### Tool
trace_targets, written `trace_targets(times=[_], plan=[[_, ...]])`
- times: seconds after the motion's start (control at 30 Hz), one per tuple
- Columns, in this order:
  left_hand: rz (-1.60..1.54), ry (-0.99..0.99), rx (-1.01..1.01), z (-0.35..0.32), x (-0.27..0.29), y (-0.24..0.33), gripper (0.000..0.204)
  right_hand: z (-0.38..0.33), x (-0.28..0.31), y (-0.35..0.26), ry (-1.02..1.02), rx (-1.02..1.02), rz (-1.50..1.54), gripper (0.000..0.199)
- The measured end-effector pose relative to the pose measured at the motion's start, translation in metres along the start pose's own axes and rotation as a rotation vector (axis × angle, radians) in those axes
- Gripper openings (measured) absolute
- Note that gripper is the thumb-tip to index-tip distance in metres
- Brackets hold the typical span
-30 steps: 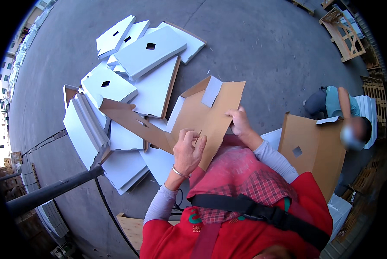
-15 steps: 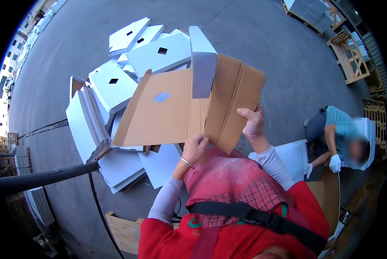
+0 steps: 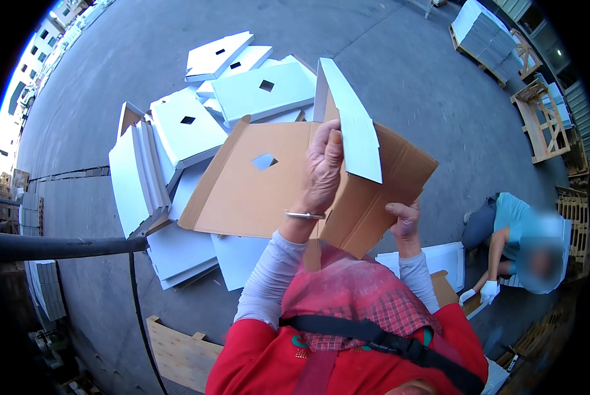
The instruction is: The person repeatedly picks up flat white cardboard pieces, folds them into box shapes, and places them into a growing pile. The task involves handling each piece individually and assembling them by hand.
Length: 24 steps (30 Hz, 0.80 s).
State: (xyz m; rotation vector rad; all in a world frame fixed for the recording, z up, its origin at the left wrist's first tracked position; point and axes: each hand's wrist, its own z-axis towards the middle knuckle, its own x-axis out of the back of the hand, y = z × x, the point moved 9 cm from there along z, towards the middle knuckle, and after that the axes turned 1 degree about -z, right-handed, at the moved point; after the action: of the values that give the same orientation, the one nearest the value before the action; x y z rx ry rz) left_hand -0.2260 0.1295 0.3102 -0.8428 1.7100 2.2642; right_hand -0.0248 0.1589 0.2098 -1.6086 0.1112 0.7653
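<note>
Hands: apart, both clamped on one piece. Left hand (image 3: 322, 164) gripped the near edge of a white flap (image 3: 355, 122), its thumb uppermost; right hand (image 3: 405, 220) pinched the lower right edge of a brown side panel, thumb on the inner face.
Concrete floor (image 3: 426, 99): grey, spread behind everything, with dark seams running across it.
Box pile (image 3: 199, 141): white flat boxes lay heaped at all angles on the floor ahead and to the left, several with dark diamond cutouts.
Open cardboard box (image 3: 262, 197): held up in front of the torso, between the wearer and the heap – brown inside, white on the flap, its broad panel reaching left across part of the pile.
Clothing: red top (image 3: 258, 359), dusty pinkish-red apron (image 3: 347, 286), black buckled strap (image 3: 331, 327) across the apron.
Co-worker (image 3: 513, 210): bent over at the right in a teal shirt, white gloves (image 3: 489, 291) low beside a brown cardboard piece (image 3: 443, 288).
Black pole (image 3: 71, 248): jutted in from the left, its end near the heap.
Loaded pallet (image 3: 482, 39): pale stack, far upper right.
Wooden crate (image 3: 528, 125): slatted, just nearer than that pallet.
Diamond cutout (image 3: 265, 161): pierced the broad brown panel – pale blue showed through.
Bangle (image 3: 305, 215): silvery, round the left wrist.
</note>
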Motion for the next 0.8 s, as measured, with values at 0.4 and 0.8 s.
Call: trace_targets(times=[0.4, 0.8], plan=[[-0.440, 0.061, 0.301, 0.074, 0.017, -0.017, 0.044, -0.051, -0.013, -0.017, -0.162, -0.031, 0.019, 0.071], [0.165, 0.021, -0.067, 0.148, 0.024, 0.071, 0.030, -0.021, 0.038, -0.013, -0.537, -0.152, -1.462, 0.053]])
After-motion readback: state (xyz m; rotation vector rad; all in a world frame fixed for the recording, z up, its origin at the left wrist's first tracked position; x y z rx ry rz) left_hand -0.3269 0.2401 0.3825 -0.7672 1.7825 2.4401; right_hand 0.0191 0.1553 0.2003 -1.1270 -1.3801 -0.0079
